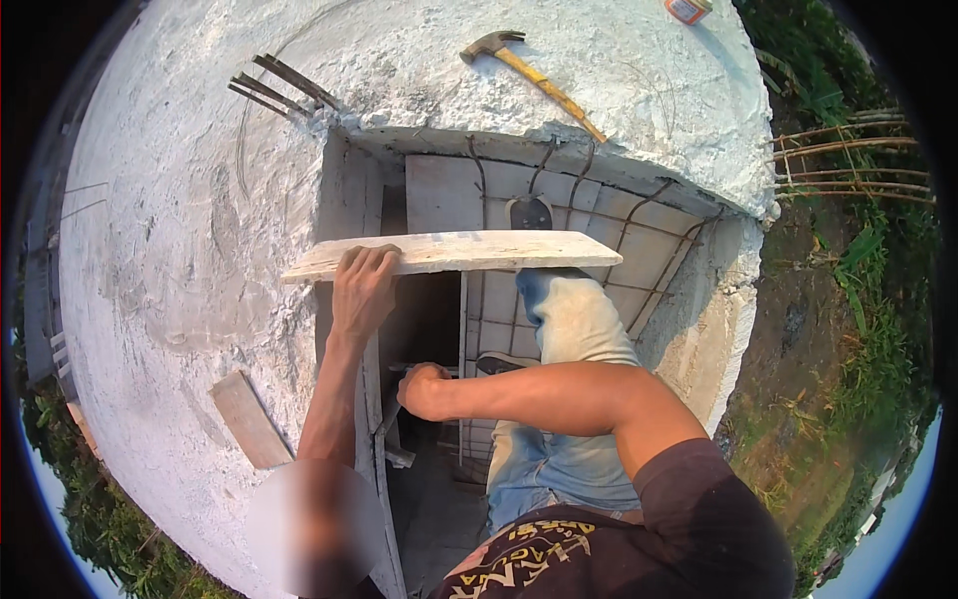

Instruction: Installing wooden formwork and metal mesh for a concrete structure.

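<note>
Fingers of the left hand (361,290) clasped a long pale wooden plank (454,252) spanning the rebar-lined square concrete opening (639,250), unfixed; below it, the right hand (424,389) was fisted around a barely visible thin bar.

We see a whitewashed plank (454,252), pale and streaked with grey, under the left hand (361,292). The concrete slab (180,250) around the opening is chalky white, mottled with grey smears. Near its far edge lies a hammer (529,72) with a yellow handle and a dull grey head. Rusty brown steel bars (639,220) draw a grid pattern over light grey panels inside the opening. Our jeans (574,329) are faded blue, washed nearly white at the knee. The shirt (619,544) is dark brown with yellowish print. A bare wood offcut (249,419) is pale tan. Past the slab's right edge, the grass (868,329) is green over brown soil.
</note>
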A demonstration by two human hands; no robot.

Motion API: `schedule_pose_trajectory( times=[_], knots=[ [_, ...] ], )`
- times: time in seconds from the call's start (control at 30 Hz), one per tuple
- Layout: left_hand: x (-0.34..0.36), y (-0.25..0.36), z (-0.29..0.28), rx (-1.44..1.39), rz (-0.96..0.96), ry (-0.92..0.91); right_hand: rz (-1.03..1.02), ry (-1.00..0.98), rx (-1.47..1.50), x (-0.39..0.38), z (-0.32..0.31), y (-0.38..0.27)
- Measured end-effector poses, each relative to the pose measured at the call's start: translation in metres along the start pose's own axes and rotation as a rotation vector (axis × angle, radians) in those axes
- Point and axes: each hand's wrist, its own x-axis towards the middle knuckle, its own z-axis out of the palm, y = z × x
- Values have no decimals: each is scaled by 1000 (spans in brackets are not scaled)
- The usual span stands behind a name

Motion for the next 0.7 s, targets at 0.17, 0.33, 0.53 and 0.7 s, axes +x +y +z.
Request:
schedule_pose_trajectory(
  times=[0.17, 0.33, 0.53, 0.7],
  knots=[
    [94, 17, 99, -31, 139, 18, 13, 5, 120, 16, 1, 8],
    [151, 30, 149, -112, 159, 104, 17, 228, 84, 26, 20, 28],
    [184, 27, 167, -134, 155, -39, 72, 281, 124, 9, 2, 52],
    [188, 15, 175, -103, 133, -55, 64, 143, 142, -11, -30, 59]
  ],
)
